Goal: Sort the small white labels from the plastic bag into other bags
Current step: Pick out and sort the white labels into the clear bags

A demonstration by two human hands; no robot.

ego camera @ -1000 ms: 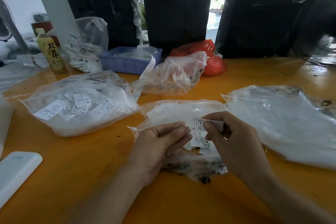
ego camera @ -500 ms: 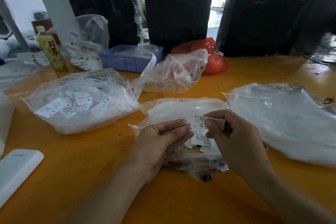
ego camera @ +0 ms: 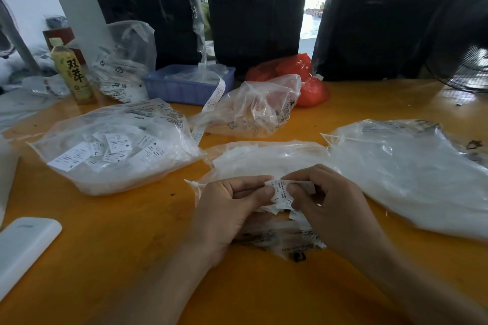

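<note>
Both hands are mid-sort over the near, flat clear plastic bag at the centre of the orange tabletop. The left hand and right hand have curled fingers pinching one small white printed paper label between them, a thin, limp slip. Reading its size letter seems the step in hand; next it likely goes into a matching bag, perhaps the crinkled clear bag of labels at left.
</note>
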